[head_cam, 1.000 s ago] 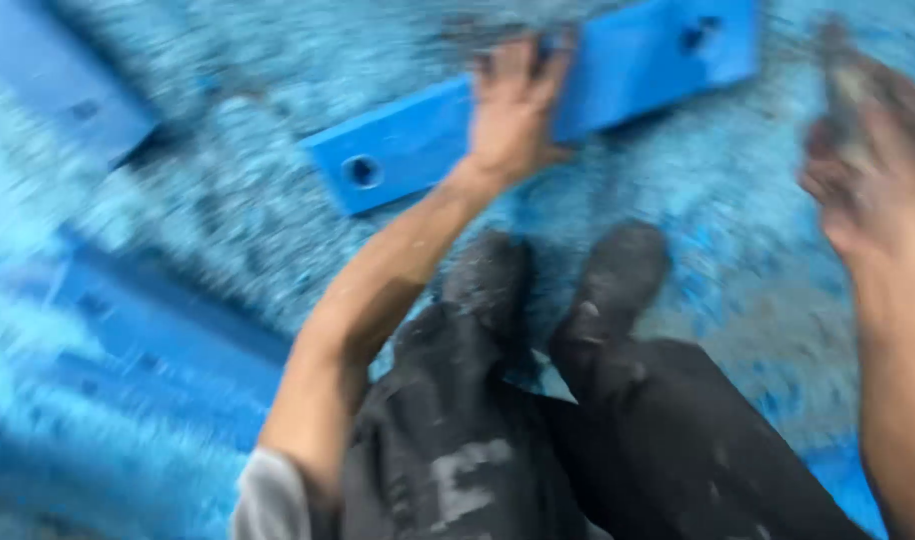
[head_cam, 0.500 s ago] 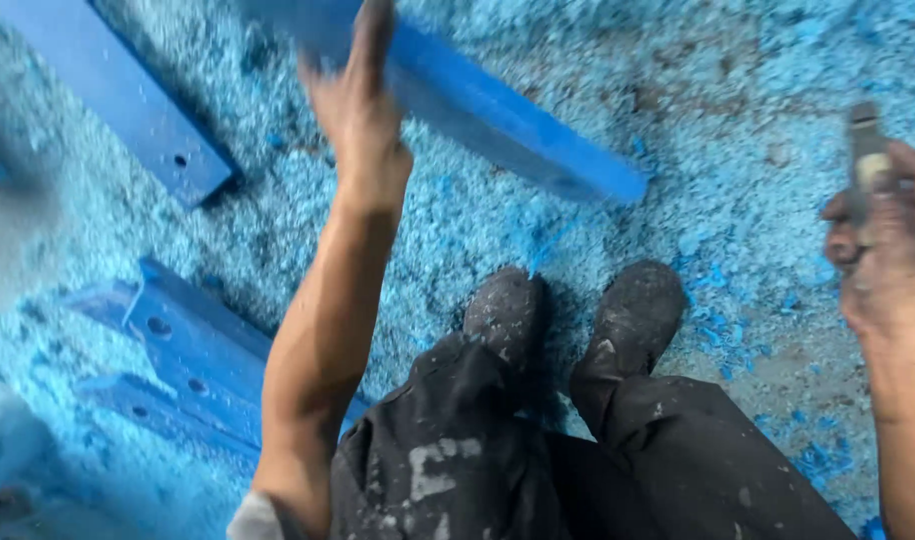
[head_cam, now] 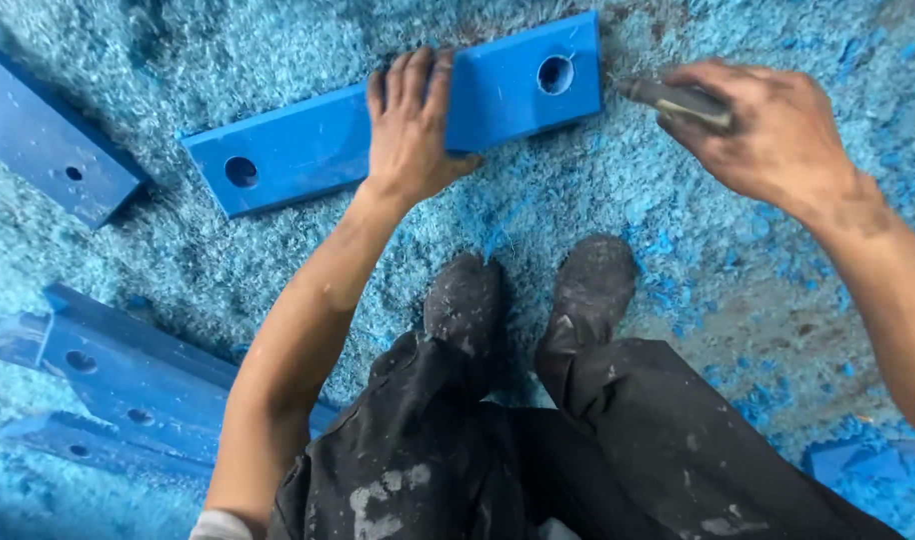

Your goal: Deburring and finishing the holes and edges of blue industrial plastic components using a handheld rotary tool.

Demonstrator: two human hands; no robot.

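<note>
A blue plastic bar [head_cam: 298, 150] with a round hole near each end lies flat on a floor covered in blue shavings, straight ahead of my dusty shoes [head_cam: 533, 300]. My left hand [head_cam: 413, 125] rests palm down across the middle of the bar, fingers spread over its far edge. My right hand [head_cam: 768, 135] hovers just right of the bar's right end, closed around a small dark metal tool [head_cam: 678, 100] whose tip points toward that end.
Another blue bar [head_cam: 48, 150] with small holes lies at the upper left. A stack of blue bars [head_cam: 128, 385] sits at the lower left beside my knee. Blue shavings [head_cam: 598, 200] cover the floor; a blue piece [head_cam: 858, 465] shows at lower right.
The bar was lifted and swung through the air by my left hand; now it lies flat on the floor under that hand. My right hand with the tool has moved in toward its right end.
</note>
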